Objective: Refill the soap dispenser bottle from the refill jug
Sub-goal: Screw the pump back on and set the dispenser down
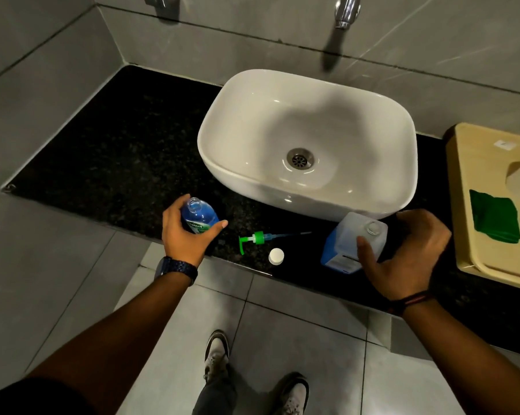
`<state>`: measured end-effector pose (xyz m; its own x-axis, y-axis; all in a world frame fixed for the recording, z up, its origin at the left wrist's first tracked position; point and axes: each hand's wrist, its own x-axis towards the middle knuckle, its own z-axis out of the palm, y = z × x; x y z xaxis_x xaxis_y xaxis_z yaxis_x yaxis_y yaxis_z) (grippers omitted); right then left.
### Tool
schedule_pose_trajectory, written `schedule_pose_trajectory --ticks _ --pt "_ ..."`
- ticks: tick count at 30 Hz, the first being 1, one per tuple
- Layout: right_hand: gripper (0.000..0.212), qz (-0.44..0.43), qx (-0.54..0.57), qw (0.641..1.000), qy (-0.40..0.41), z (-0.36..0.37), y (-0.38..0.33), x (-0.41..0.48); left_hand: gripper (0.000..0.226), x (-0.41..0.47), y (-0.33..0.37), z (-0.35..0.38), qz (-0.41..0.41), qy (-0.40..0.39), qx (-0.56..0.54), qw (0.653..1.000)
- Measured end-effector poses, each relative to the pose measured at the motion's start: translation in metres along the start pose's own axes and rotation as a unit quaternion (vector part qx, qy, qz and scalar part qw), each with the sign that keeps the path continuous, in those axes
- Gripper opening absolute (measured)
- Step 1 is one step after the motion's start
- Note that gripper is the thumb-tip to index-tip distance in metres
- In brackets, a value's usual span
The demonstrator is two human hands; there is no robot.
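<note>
The soap dispenser bottle [199, 215] is clear with blue liquid and a green label, its neck uncapped, standing on the black counter [109, 163]. My left hand [187, 232] is wrapped around it. The refill jug [350, 241], a clear square jug with blue liquid and an uncapped mouth, stands in front of the sink. My right hand [405, 250] curls around its right side with spread fingers, thumb on its front; a firm grip does not show. The green pump head [260, 238] with its tube lies flat between the two. A white cap [276, 256] lies near the counter edge.
A white basin [223, 139] sits on the counter behind the jug. A chrome tap [346, 12] sticks out of the grey wall above. A beige tray [465, 205] holding a green cloth [495, 217] is at the right. My shoes [220, 354] are on the tiled floor below.
</note>
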<state>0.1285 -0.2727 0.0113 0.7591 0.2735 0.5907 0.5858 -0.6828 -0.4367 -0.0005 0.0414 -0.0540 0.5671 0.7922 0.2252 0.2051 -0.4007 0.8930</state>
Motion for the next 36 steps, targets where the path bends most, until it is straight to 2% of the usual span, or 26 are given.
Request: schedule_pose_trajectory --ticks 3,4,6,8,10,11,14,16,18,21,24,28,30,33,36 --pt "0.048 -0.130 0.026 0.991 0.019 0.015 -0.032 0.002 0.086 -0.004 -0.001 0.004 -0.018 0.001 -0.005 1.000" --pt "0.043 -0.169 0.044 0.985 0.006 0.024 -0.044 0.001 0.087 -0.005 -0.001 0.005 -0.026 0.004 -0.009 1.000" --pt "0.030 -0.213 0.073 0.972 -0.071 0.045 -0.064 0.000 0.089 -0.006 -0.001 0.008 -0.037 0.011 -0.014 0.999" --pt "0.028 -0.194 0.066 0.955 -0.214 0.071 -0.077 -0.001 0.090 -0.006 -0.002 0.012 -0.049 0.019 -0.015 0.999" --pt "0.038 -0.133 0.035 0.923 -0.358 0.095 -0.083 -0.004 0.091 -0.007 -0.002 0.015 -0.061 0.027 -0.017 0.998" --pt "0.044 -0.117 0.019 0.907 -0.404 0.108 -0.084 -0.006 0.092 -0.008 -0.002 0.017 -0.068 0.032 -0.018 0.997" --pt "0.052 -0.101 -0.019 0.875 -0.473 0.140 -0.087 -0.009 0.092 -0.008 -0.004 0.020 -0.093 0.049 -0.026 0.994" --pt "0.044 -0.114 -0.048 0.866 -0.484 0.158 -0.087 -0.008 0.090 -0.008 -0.006 0.022 -0.110 0.063 -0.026 0.992" --pt "0.035 -0.128 -0.060 0.869 -0.474 0.168 -0.089 -0.005 0.088 -0.007 -0.007 0.023 -0.120 0.074 -0.019 0.990" --pt "0.030 -0.119 -0.016 0.897 -0.424 0.170 -0.093 0.000 0.085 -0.005 -0.006 0.022 -0.133 0.073 -0.020 0.988" --pt "0.031 -0.076 0.071 0.931 -0.350 0.158 -0.108 0.011 0.083 -0.001 -0.003 0.016 -0.145 0.072 -0.033 0.986" --pt "0.024 -0.078 0.185 0.956 -0.212 0.123 -0.143 0.045 0.080 0.007 0.012 0.003 -0.133 0.074 -0.031 0.988" --pt "0.022 -0.056 0.269 0.950 -0.150 0.102 -0.164 0.068 0.079 0.012 0.025 -0.002 -0.115 0.068 -0.024 0.991" --pt "0.025 0.012 0.401 0.911 -0.098 0.066 -0.195 0.109 0.079 0.019 0.053 -0.010 -0.078 0.042 -0.012 0.996" --pt "0.028 0.025 0.480 0.875 -0.060 0.031 -0.219 0.146 0.079 0.026 0.086 -0.015 -0.051 0.012 -0.011 0.999"
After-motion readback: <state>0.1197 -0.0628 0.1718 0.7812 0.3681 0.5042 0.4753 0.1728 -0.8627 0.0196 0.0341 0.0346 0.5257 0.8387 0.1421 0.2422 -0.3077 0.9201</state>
